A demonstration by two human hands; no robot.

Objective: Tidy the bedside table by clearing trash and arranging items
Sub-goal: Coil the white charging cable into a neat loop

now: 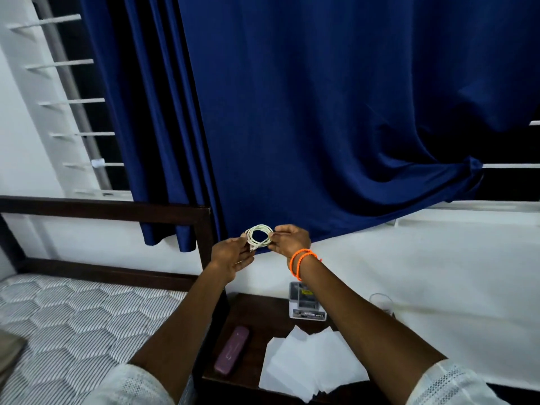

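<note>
While the left hand (230,255) and right hand (290,239) pinch it, the seemingly braided white cable (258,236) forms a round coil.

Both arms out fwd, left hand (230,252) & right hand (290,239) pinching, raised.

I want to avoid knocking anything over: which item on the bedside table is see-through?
The drinking glass at the table's far right edge, against the wall. The purple case, white papers and small box are opaque.
</note>
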